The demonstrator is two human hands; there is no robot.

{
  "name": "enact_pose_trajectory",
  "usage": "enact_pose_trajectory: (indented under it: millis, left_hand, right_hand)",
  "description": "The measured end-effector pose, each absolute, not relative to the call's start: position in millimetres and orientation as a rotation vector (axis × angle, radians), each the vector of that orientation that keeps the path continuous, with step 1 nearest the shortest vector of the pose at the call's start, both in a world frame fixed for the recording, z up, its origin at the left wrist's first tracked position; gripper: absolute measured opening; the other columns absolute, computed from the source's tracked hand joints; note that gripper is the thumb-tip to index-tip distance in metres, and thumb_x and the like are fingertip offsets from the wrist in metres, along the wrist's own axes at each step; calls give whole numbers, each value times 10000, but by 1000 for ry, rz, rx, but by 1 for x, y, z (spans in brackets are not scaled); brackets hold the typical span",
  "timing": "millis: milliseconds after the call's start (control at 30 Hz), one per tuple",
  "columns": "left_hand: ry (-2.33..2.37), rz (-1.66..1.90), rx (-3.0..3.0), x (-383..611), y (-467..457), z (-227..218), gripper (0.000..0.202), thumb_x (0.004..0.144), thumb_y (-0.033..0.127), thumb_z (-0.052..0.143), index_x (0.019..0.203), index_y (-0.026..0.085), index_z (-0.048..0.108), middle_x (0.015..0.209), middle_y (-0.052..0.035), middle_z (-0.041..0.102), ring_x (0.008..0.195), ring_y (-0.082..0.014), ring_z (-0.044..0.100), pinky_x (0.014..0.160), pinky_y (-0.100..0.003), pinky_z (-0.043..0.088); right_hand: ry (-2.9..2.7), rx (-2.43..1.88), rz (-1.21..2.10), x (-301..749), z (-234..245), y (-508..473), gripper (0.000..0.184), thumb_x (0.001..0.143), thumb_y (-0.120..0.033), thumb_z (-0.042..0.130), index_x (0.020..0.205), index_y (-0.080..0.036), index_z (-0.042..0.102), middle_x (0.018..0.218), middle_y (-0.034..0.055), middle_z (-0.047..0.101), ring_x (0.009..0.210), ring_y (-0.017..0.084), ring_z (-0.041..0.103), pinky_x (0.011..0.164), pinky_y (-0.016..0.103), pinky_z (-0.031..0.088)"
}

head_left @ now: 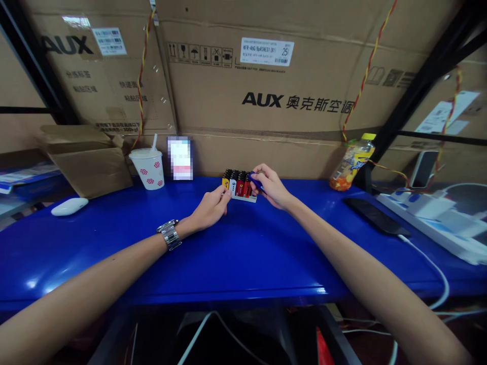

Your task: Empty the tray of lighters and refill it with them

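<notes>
Bright, even light from above; small white glare patches on the glossy blue tabletop [38,282]; faint shadows beneath my left hand [208,210] and right hand [272,186]; dim space below. Wide-angle distortion bows the cardboard cartons [258,114] and black shelf uprights [416,83] toward the frame edges.

AUX on cardboard carton [228,119]

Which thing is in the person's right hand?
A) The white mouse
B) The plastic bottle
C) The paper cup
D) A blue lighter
D. The right hand pinches a blue lighter between its fingers, right beside the row of lighters.
</notes>
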State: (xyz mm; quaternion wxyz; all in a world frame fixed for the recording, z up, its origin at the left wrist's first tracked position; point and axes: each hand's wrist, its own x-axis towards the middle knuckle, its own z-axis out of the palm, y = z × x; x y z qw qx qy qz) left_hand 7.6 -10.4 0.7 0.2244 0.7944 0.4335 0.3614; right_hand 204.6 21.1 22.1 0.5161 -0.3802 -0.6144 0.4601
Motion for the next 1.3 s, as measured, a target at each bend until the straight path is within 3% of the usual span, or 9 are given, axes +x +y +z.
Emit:
enact_pose_trajectory:
  millis: [133,400,733,967,1100,1300]
  left_hand:
    - [1205,976,2171,8,-11,1,288,948,382,326,799,202,494,514,30,581,491,-128,541,542,-253,387]
    - [1178,977,2187,8,-11,0,312,955,407,325,795,201,496,505,33,578,495,-131,551,544,-251,391]
    - [1174,968,2195,8,-13,2,309,962,401,325,818,196,506,495,29,572,495,-134,557,541,-249,403]
    - [1178,948,2190,8,-13,2,289,959,387,332,823,196,501,498,31,570,492,-130,549,540,-249,402]
    - [1169,946,2196,7,-13,2,297,960,401,333,827,196,503,500,31,569,500,-132,555,553,-254,412]
    - [1167,952,2209,8,-14,3,287,957,390,345,825,196,511,497,28,573,481,-126,541,539,-252,401]
  right_hand:
    - [-1514,-1001,1020,206,19,25,124,797,-290,573,830,-182,521,515,-46,489,417,80,427,401,220,371]
    - [-1504,-1214,855,209,23,18,462,794,-605,556,646,-168,539,436,-38,406,335,44,288,304,208,213]
    - [-1291,-1336,777,210,26,22,325,834,-403,414,665,-168,563,419,15,436,337,103,354,341,269,289]
    - [-1364,-1306,780,218,24,25,425,868,-512,361,613,-195,486,403,-12,389,325,73,286,328,239,253]
    - [-1387,-1302,728,220,24,24,467,805,-619,474,601,-199,486,380,-27,354,338,76,294,325,234,250]
    - [-1368,-1354,666,218,20,30,471,877,-561,346,798,-164,587,398,1,414,356,107,346,346,253,315]
